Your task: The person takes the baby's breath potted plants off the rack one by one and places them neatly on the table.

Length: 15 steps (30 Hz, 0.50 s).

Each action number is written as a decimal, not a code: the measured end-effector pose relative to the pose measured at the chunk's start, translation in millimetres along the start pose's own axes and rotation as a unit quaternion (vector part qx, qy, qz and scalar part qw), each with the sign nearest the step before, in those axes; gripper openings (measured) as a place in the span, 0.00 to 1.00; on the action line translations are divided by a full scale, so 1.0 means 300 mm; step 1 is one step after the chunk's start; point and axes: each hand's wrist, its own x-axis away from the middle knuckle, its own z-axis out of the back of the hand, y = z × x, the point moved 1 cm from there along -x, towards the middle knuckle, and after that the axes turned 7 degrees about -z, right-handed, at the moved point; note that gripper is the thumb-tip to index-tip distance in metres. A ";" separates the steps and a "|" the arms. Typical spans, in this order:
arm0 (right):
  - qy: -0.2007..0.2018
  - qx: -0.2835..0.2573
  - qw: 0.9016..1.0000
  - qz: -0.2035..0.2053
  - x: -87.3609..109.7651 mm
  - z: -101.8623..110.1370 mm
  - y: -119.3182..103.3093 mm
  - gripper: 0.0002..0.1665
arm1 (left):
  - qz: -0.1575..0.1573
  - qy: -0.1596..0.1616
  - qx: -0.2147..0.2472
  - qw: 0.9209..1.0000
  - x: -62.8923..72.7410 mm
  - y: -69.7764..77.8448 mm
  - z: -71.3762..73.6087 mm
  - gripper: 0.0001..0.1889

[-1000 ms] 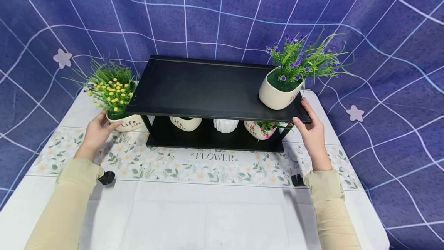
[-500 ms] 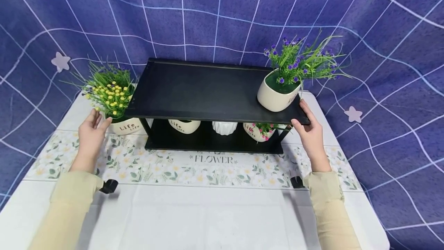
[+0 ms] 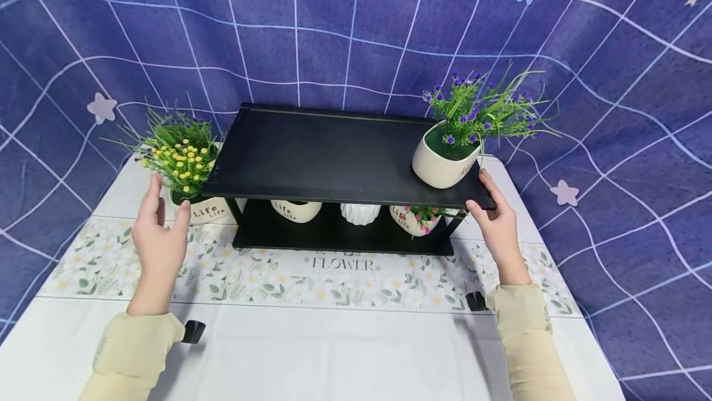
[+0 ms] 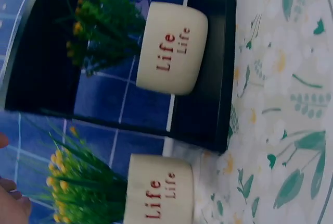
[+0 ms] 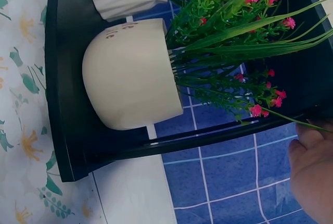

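A black two-tier shelf (image 3: pixel 317 157) stands on the table, with a white pot of purple flowers (image 3: pixel 445 160) on the right end of its top board. My right hand (image 3: pixel 500 231) grips the front right corner of that board, thumb at the front edge and fingers along the side. Left of the shelf is a white "Life" pot of yellow flowers (image 3: pixel 208 211). My left hand (image 3: pixel 158 243) is raised just in front of this pot, thumb and fingers apart, holding nothing. In the left wrist view only some fingertips (image 4: pixel 13 206) show.
On the lower board are a "Life" pot with yellow flowers (image 4: pixel 174 52), a white ribbed pot (image 3: pixel 360 214) and a pot of pink flowers (image 5: pixel 130 78). A floral runner (image 3: pixel 334 287) lies across the white table (image 3: pixel 334 358). Behind hangs a blue gridded cloth (image 3: pixel 322 36).
My left hand has let go of the yellow-flower pot and drawn back, its fingers straightening upward. The right hand stays at the shelf corner. The head view has shifted slightly upward.
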 end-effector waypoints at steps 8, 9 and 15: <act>0.006 0.005 1.000 0.001 0.004 -0.001 0.005 0.33 | -0.133 0.028 0.013 0.991 0.036 0.097 -0.070 0.30; 0.005 0.005 1.000 0.001 0.004 -0.002 0.006 0.33 | -0.146 0.030 0.016 0.989 0.039 0.111 -0.084 0.30; 0.004 0.000 1.000 0.004 0.002 -0.005 0.008 0.33 | -0.221 0.024 0.004 0.975 0.055 0.200 -0.169 0.29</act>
